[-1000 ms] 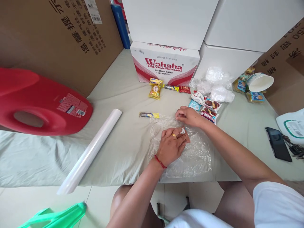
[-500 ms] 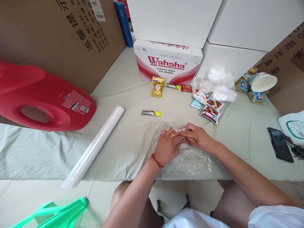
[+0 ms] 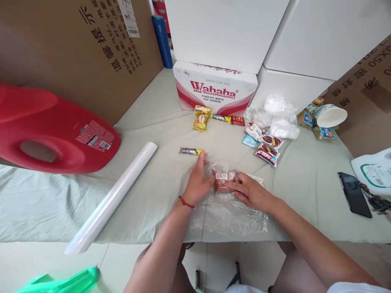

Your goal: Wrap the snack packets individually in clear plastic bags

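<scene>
A small red-brown snack pack lies on a sheet of clear plastic wrap, with the wrap's far edge folded over it. My right hand presses on the pack's right end, fingers curled against it. My left hand lies to the pack's left with fingers stretched flat on the wrap and cloth. A yellow-ended snack bar sits just beyond my left fingertips.
A roll of plastic wrap lies at the left, beside a red jug. More snacks, crumpled wrap, a paper cup and a Wahaha box stand behind. A phone lies at the right.
The far edge of the wrap has been folded over the snack pack. My left hand moved off the pack to its left and flattened; my right hand now presses the pack.
</scene>
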The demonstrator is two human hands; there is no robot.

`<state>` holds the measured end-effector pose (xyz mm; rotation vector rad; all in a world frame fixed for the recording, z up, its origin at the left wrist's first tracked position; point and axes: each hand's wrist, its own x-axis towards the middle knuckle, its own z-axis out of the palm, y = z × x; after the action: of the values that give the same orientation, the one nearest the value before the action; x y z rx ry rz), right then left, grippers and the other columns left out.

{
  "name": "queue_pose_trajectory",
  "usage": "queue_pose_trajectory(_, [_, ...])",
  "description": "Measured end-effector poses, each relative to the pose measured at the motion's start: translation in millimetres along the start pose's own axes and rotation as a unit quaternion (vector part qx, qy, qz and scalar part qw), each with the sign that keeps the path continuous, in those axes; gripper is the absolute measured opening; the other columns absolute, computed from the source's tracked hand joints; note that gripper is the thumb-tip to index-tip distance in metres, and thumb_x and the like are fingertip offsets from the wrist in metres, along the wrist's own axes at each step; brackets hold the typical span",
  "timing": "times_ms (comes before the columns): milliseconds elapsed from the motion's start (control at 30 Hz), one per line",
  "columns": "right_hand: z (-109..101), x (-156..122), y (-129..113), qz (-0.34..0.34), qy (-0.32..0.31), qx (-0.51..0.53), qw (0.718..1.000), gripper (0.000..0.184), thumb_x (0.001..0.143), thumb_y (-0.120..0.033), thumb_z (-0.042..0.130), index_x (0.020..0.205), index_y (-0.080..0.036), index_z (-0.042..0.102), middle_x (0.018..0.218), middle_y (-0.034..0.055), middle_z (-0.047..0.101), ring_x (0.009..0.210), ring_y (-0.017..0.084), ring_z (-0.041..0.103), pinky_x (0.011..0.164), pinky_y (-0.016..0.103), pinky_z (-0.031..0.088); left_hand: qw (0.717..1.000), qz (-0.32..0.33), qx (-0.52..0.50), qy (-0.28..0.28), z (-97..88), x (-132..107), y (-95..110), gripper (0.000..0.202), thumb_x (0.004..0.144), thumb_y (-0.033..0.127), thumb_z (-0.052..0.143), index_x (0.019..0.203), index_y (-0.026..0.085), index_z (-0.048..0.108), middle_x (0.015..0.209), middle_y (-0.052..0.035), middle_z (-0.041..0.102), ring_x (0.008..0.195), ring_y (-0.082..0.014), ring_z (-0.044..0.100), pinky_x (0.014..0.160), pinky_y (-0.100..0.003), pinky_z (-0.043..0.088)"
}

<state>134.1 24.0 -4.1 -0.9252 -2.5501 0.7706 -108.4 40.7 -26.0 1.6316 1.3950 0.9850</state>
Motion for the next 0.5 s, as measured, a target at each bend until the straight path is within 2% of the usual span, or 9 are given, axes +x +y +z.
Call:
queue_pose_trajectory(67, [1, 1, -1, -0.003, 0.01, 0.009, 1.0, 0.059, 0.097, -0.012, 0.053, 0.152, -0.033, 0.049, 0.097, 0.0049, 0.049, 0.081, 0.016, 0.049, 0.07, 0.028, 0.045, 1.0, 0.014, -0.022, -0.011, -3.5, 4, 2, 0.075, 0.076, 0.01, 0.055, 0.15, 0.022, 0.05, 0.123, -0.0093, 0.071, 0.12, -0.0251, 0.06, 0.112, -0.047, 0.041])
queue_pose_trajectory(100, [2, 1, -1, 0.0, 0.014, 0.013, 1.0, 0.06, 0.097, -0.011, 0.053, 0.152, -0.034, 0.049, 0.097, 0.0047, 0.049, 0.081, 0.016, 0.049, 0.069, 0.027, 0.046, 0.999, 0.022, -0.031, -0.019, -6.6, 5, 3, 0.064, 0.077, 0.009, 0.053, 0.138, 0.023, 0.063, 0.108, -0.0068, 0.074, 0.111, -0.0235, 0.063, 0.107, -0.044, 0.046])
queue_pose_trajectory(167, [3, 1, -2, 0.008, 0.024, 0.022, 0.999, 0.061, 0.096, -0.009, 0.052, 0.151, -0.034, 0.05, 0.097, 0.0044, 0.049, 0.08, 0.016, 0.05, 0.069, 0.027, 0.046, 0.998, 0.034, -0.031, -0.041, -16.6, 4, 6, 0.049, 0.077, 0.007, 0.049, 0.114, 0.024, 0.077, 0.09, -0.0046, 0.072, 0.093, -0.0202, 0.064, 0.094, -0.039, 0.051])
queue_pose_trajectory(200, [4, 1, -2, 0.013, 0.031, 0.026, 0.999, 0.06, 0.096, -0.009, 0.051, 0.15, -0.034, 0.051, 0.096, 0.0042, 0.048, 0.08, 0.016, 0.05, 0.069, 0.027, 0.047, 0.997, 0.04, -0.015, -0.058, -23.6, 2, 6, 0.046, 0.077, 0.007, 0.049, 0.106, 0.025, 0.08, 0.088, -0.0043, 0.072, 0.088, -0.0193, 0.064, 0.09, -0.038, 0.052])
queue_pose_trajectory(300, [6, 1, -2, 0.032, 0.045, 0.029, 0.998, 0.056, 0.096, -0.009, 0.05, 0.147, -0.033, 0.055, 0.095, 0.0038, 0.048, 0.078, 0.015, 0.05, 0.069, 0.027, 0.047, 0.981, 0.071, 0.119, -0.137, -47.5, -7, 2, 0.043, 0.074, 0.001, 0.048, 0.079, 0.027, 0.081, 0.073, -0.0015, 0.07, 0.099, -0.0225, 0.063, 0.106, -0.048, 0.04])
queue_pose_trajectory(367, [8, 1, -3, 0.042, 0.047, 0.021, 0.998, 0.054, 0.096, -0.01, 0.05, 0.145, -0.032, 0.057, 0.094, 0.0039, 0.049, 0.078, 0.016, 0.05, 0.068, 0.028, 0.047, 0.963, 0.056, 0.188, -0.187, -59.5, -13, -2, 0.041, 0.072, -0.002, 0.048, 0.068, 0.026, 0.078, 0.073, -0.0011, 0.071, 0.102, -0.0232, 0.064, 0.105, -0.049, 0.039])
queue_pose_trajectory(433, [11, 1, -5, 0.048, 0.051, 0.005, 0.998, 0.053, 0.096, -0.01, 0.052, 0.144, -0.031, 0.059, 0.093, 0.0043, 0.049, 0.078, 0.016, 0.05, 0.067, 0.028, 0.046, 0.951, 0.031, 0.229, -0.203, -64.0, -15, -3, 0.041, 0.07, -0.003, 0.047, 0.067, 0.024, 0.077, 0.077, -0.0009, 0.074, 0.099, -0.0224, 0.064, 0.1, -0.047, 0.041])
queue_pose_trajectory(500, [14, 1, -8, 0.057, 0.055, -0.025, 0.997, 0.053, 0.095, -0.01, 0.053, 0.143, -0.031, 0.06, 0.093, 0.0047, 0.049, 0.079, 0.017, 0.05, 0.067, 0.028, 0.045, 0.947, 0.011, 0.257, -0.195, -60.7, -15, 3, 0.041, 0.073, -0.003, 0.045, 0.07, 0.023, 0.076, 0.079, -0.0013, 0.074, 0.093, -0.0223, 0.064, 0.095, -0.046, 0.042])
